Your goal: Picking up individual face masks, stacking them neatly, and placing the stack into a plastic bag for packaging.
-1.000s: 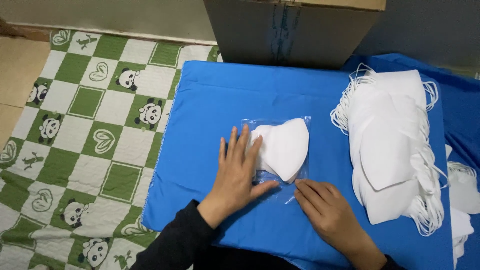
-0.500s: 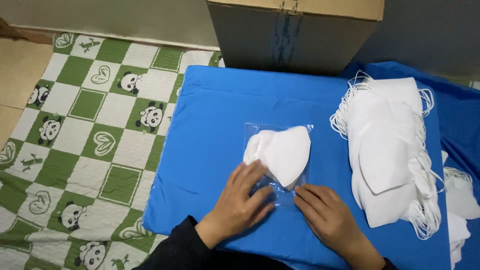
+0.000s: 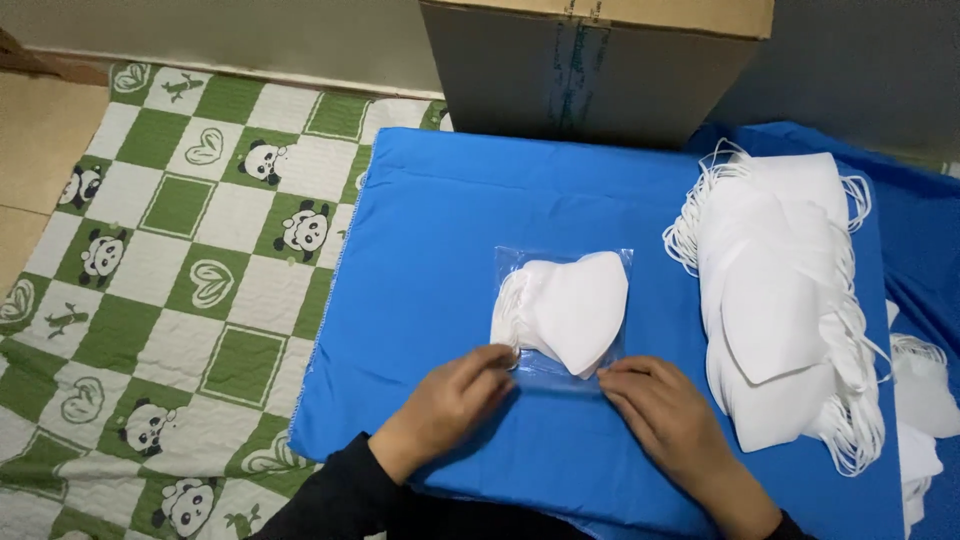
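from the head view i see the clear plastic bag (image 3: 562,312) holding a folded white mask (image 3: 572,308), lying flat in the middle of the blue cloth-covered counter (image 3: 430,230). a second ago my left hand (image 3: 450,405) lay spread flat over the bag's left side; half a second ago it had slid down, and now both hands sit at the near edge, so the flattening looks finished and the open edge is what i am working. the left fingers (image 3: 498,360) are curled and pinch the near-left corner; the right hand (image 3: 665,410) is clenched on the near-right edge. a stack of loose white masks (image 3: 780,300) lies well apart to the right, a cardboard box (image 3: 590,65) stands beyond, and a panda-print mat (image 3: 190,280) covers the floor on the left.
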